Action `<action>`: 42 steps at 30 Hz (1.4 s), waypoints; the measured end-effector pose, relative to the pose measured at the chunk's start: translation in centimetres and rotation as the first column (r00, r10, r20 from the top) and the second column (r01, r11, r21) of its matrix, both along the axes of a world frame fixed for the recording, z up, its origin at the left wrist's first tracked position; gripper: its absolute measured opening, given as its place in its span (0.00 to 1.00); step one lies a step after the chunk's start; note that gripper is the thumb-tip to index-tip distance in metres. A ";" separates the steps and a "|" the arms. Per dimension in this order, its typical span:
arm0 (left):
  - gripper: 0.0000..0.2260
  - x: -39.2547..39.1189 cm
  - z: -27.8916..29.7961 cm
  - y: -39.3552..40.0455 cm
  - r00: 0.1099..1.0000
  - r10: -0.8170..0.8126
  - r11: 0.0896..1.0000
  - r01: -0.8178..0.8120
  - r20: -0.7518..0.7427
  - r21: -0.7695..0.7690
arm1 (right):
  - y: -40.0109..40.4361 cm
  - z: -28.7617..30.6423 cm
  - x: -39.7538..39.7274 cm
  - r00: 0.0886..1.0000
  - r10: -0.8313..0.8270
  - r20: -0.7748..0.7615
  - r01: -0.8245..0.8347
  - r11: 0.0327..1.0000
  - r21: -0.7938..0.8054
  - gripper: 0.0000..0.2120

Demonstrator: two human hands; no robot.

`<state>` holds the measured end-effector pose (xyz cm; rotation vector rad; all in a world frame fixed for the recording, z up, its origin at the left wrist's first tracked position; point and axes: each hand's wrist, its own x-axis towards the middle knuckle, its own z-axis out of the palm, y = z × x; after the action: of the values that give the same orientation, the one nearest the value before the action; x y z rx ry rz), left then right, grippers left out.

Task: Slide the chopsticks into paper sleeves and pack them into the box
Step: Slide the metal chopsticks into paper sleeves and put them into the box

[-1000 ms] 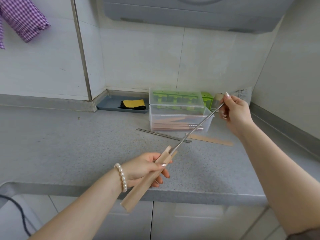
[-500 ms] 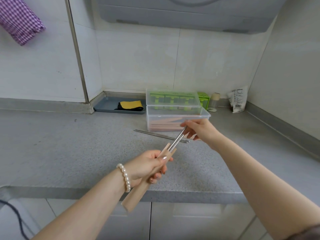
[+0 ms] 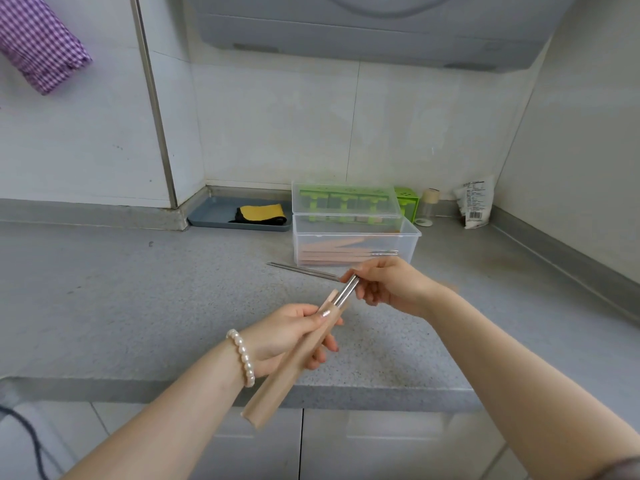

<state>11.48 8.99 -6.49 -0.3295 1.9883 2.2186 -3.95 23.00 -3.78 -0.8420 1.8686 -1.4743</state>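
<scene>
My left hand [image 3: 287, 336] grips a tan paper sleeve [image 3: 277, 386] that slants down over the counter's front edge. A pair of steel chopsticks [image 3: 346, 292] sits almost fully inside it, only the short top ends showing. My right hand [image 3: 391, 287] pinches those ends. The clear plastic box [image 3: 356, 242] stands open behind my hands and holds several sleeved pairs. Another loose steel pair [image 3: 301, 270] lies on the counter in front of the box. A tan sleeve lying behind my right wrist is mostly hidden.
The box's clear lid [image 3: 343, 200] leans behind it against a green rack. A grey tray [image 3: 214, 216] with a yellow and black cloth lies in the corner. A small jar [image 3: 429, 206] and a white packet [image 3: 476, 202] stand at the back right.
My right hand has pushed the chopsticks down into the sleeve, moving from far up by the box to just above my left hand. Only the top ends remain outside.
</scene>
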 end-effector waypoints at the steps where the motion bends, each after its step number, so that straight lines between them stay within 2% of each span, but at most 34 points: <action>1: 0.15 0.0 0.3 -0.2 1.000 0.010 1.000 -0.010 -0.003 0.024 | 0.3 0.5 -0.3 0.997 -0.011 0.070 0.013 0.999 -0.037 0.12; 4: 0.17 -0.3 1.2 -2.0 0.993 0.113 0.993 -0.113 -0.027 -0.013 | 2.1 2.5 -2.6 0.970 -0.138 0.202 0.175 0.969 -0.176 0.12; 6: 0.18 -0.5 1.3 -3.6 0.956 0.286 0.958 -0.286 -0.063 0.009 | 3.8 3.9 -5.0 0.911 -0.282 0.302 0.368 0.887 -0.280 0.11; 8: 0.17 -0.5 1.1 -4.6 0.909 0.408 0.913 -0.404 -0.088 0.055 | 5.1 4.7 -7.7 0.800 -0.447 0.401 0.585 0.731 -0.351 0.11; 10: 0.16 -0.5 0.6 -4.7 0.902 0.423 0.906 -0.420 -0.084 0.053 | 5.7 5.1 -9.9 0.650 -0.622 0.436 0.760 0.531 -0.375 0.12; 11: 0.16 -0.5 0.4 -4.5 0.909 0.411 0.912 -0.408 -0.076 0.049 | 5.6 5.2 -10.5 0.580 -0.704 0.409 0.811 0.453 -0.370 0.12; 13: 0.15 -0.6 0.1 -3.9 0.923 0.379 0.925 -0.377 -0.061 0.045 | 4.5 5.2 -11.2 0.478 -0.829 0.292 0.862 0.379 -0.335 0.13; 15: 0.15 -0.8 0.0 -3.3 0.936 0.346 0.938 -0.344 -0.059 0.044 | 2.7 5.0 -11.7 0.443 -0.882 0.164 0.876 0.386 -0.290 0.15; 17: 0.14 -1.0 -0.2 -3.0 0.943 0.327 0.945 -0.324 -0.062 0.042 | 0.8 4.7 -12.4 0.453 -0.889 0.069 0.880 0.433 -0.195 0.15; 19: 0.14 -1.1 -0.2 -3.0 0.946 0.320 0.947 -0.318 -0.060 0.037 | -0.7 4.3 -13.1 0.509 -0.860 0.033 0.860 0.506 -0.066 0.14; 24: 0.13 -1.1 -0.6 -3.8 0.936 0.349 0.936 -0.347 -0.045 0.051 | -2.5 3.3 -14.1 0.648 -0.754 0.102 0.735 0.655 0.177 0.11; 27: 0.13 -1.2 -0.8 -4.0 0.934 0.357 0.933 -0.354 -0.034 0.055 | -3.0 3.2 -13.6 0.702 -0.711 -0.042 0.695 0.672 0.255 0.13; 29: 0.13 -1.3 -0.9 -4.0 0.933 0.357 0.933 -0.355 -0.034 0.061 | -3.1 3.2 -13.5 0.719 -0.679 -0.146 0.692 0.682 0.236 0.15; 31: 0.13 -1.5 -1.1 -3.8 0.936 0.350 0.936 -0.347 -0.037 0.065 | -2.8 3.0 -13.4 0.711 -0.678 -0.187 0.700 0.706 0.103 0.13; 33: 0.13 -1.6 -1.1 -3.7 0.940 0.338 0.940 -0.335 -0.043 0.064 | -2.1 2.4 -13.1 0.633 -0.696 -0.340 0.720 0.690 -0.073 0.10; 35: 0.12 -1.7 -1.1 -3.5 0.943 0.330 0.943 -0.327 -0.045 0.064 | -1.3 1.5 -11.9 0.554 -0.616 -0.560 0.671 0.728 -0.138 0.04; 36: 0.12 -1.7 -1.1 -3.4 0.944 0.327 0.944 -0.324 -0.044 0.064 | -1.0 0.9 -11.5 0.557 -0.520 -0.647 0.629 0.773 -0.080 0.05; 38: 0.12 -1.8 -0.9 -3.1 0.946 0.320 0.946 -0.316 -0.048 0.066 | -0.5 -0.2 -11.1 0.637 -0.243 -0.731 0.554 0.804 0.215 0.09; 40: 0.12 -1.7 -0.8 -2.9 0.947 0.317 0.947 -0.313 -0.051 0.073 | -0.2 -1.1 -10.8 0.692 0.065 -0.719 0.507 0.666 0.548 0.11; 42: 0.12 -1.7 -0.6 -2.7 0.949 0.311 0.949 -0.307 -0.057 0.073 | -0.2 -1.6 -10.5 0.657 0.248 -0.712 0.514 0.543 0.664 0.18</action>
<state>9.82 6.26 -7.10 -0.6047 2.0132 2.5032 -14.42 22.82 -5.41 -0.8205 2.9229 0.0029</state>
